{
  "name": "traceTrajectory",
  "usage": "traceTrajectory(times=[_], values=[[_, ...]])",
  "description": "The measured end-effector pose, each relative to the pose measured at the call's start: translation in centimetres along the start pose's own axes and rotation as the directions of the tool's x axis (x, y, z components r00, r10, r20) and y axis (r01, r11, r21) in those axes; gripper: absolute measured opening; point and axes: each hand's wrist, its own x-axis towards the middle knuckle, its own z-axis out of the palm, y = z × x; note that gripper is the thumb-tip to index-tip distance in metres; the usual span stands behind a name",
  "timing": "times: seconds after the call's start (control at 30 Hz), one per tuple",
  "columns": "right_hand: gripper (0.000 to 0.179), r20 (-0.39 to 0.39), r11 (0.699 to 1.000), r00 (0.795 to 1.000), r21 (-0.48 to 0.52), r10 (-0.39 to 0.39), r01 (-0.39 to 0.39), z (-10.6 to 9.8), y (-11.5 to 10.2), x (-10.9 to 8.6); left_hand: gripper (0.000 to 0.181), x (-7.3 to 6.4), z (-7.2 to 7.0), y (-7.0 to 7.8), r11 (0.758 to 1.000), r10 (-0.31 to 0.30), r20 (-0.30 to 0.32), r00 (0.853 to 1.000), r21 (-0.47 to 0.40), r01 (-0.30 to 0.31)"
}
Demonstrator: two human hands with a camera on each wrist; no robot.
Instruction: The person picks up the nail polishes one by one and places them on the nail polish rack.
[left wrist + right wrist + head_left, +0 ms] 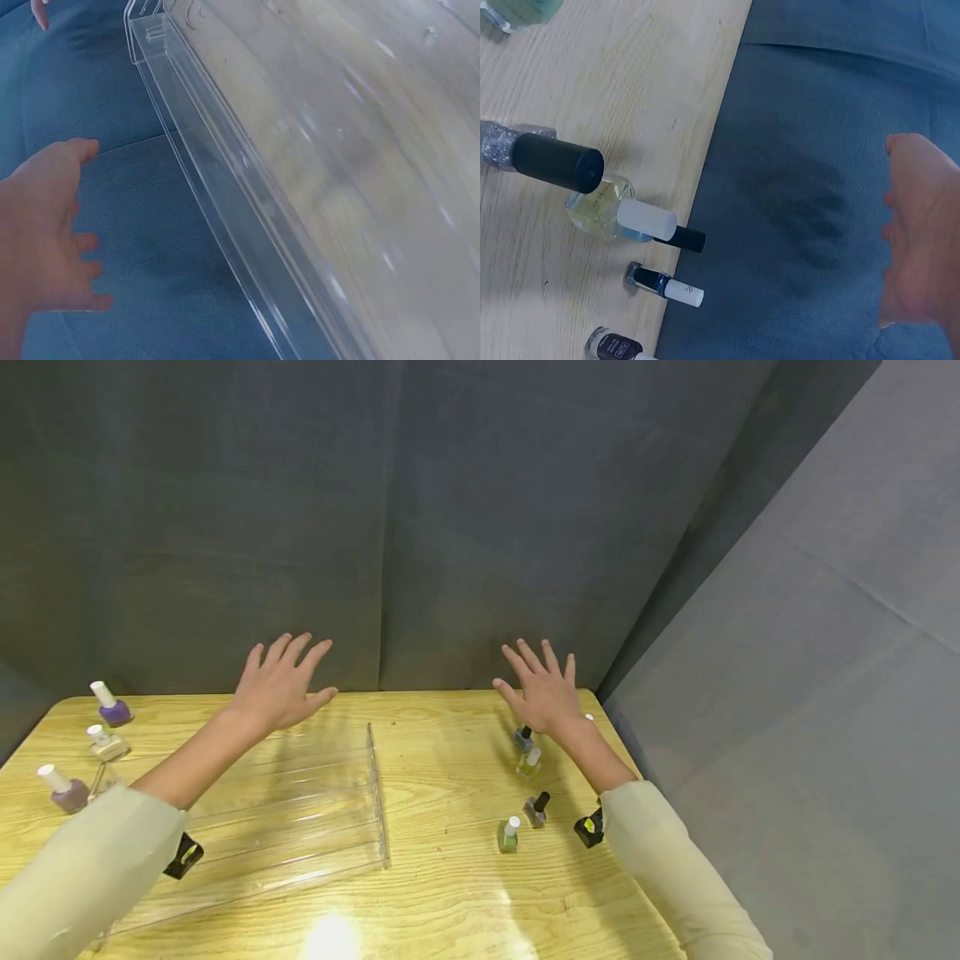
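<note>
My left hand [276, 691] is held out above the back of a clear tiered rack [300, 810], fingers spread and nothing in it. In the left wrist view the rack's clear edge [225, 172] runs beside that hand [45, 232]. My right hand [546, 695], also spread and holding nothing, hovers over the table's back right part. Nearest to it stand a blue-grey nail polish bottle [522, 740] with a black cap and a yellow one [528, 764] with a white cap. A glittery bottle [536, 811] and a green bottle [508, 837] stand closer to me.
Left of the rack are a purple bottle [116, 711], a cream bottle [108, 745] and a mauve bottle [70, 795]. The right wrist view also shows a dark bottle [618, 346] and a small navy one [651, 280]. Dark cloth [450, 527] hangs behind the wooden table [435, 893].
</note>
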Motion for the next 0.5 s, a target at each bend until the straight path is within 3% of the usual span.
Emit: traceTrajectory(times=[0.33,0.5], values=[[0.067,0.015,0.999,0.999,0.017,-0.042,0.042,-0.2,-1.4,-1.0,0.07,-2.3,0.2,-0.4,0.996,0.086,-0.081,0.993,-0.015,-0.087],[0.063,0.035,0.997,0.997,0.039,-0.074,0.073,0.0,-2.1,-1.8,0.061,-3.8,0.1,-0.5,0.993,0.09,-0.103,0.991,-0.066,-0.097]])
